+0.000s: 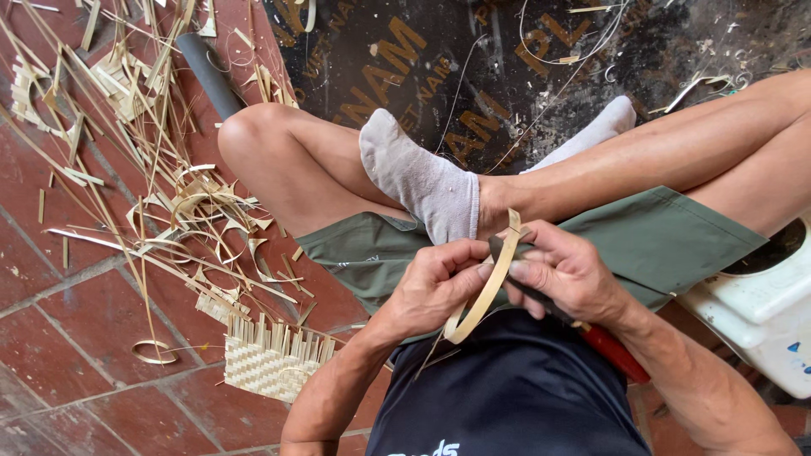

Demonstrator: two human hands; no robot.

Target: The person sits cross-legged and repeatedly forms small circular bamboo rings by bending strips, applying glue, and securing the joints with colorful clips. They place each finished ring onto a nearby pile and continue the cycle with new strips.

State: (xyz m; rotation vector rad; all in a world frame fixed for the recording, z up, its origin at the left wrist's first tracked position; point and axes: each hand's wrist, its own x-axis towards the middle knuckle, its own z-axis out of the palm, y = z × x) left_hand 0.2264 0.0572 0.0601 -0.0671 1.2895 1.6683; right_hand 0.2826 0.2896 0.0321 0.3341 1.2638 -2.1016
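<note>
My left hand [439, 283] pinches a curved pale bamboo strip [487, 290] at lap height, above my crossed legs. My right hand [568, 272] grips a knife with a dark blade [500, 250] and a red handle [614, 350]; the blade rests against the strip near its upper end. The two hands touch around the strip. The strip bends down in a loop toward my dark shirt. A grey sock [418, 177] covers my foot just beyond the hands.
A small woven bamboo mat piece [270, 359] lies on the red tiled floor [59, 338] at left. Bamboo shavings and strips [177, 203] litter the floor, with a grey pipe [209, 74]. A dark printed board [473, 59] lies ahead, a white plastic container [760, 304] at right.
</note>
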